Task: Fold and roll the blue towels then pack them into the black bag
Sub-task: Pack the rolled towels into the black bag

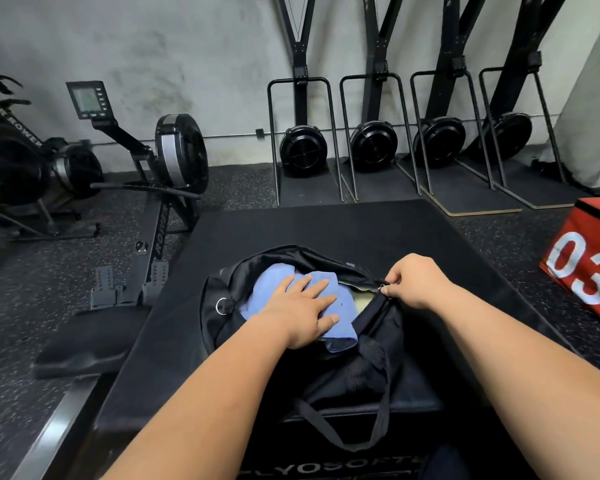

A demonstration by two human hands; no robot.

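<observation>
Both forearms, left hand [300, 308] and right hand [417, 280] are bare.

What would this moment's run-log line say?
phase: packing | left hand: flat, pressing blue towels into black bag | right hand: pinching zipper pull | bag: open, on black plyo box

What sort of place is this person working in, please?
Most likely a gym: a rowing machine on the left, upright flywheel trainers along the wall, and a red box marked 03.
</observation>
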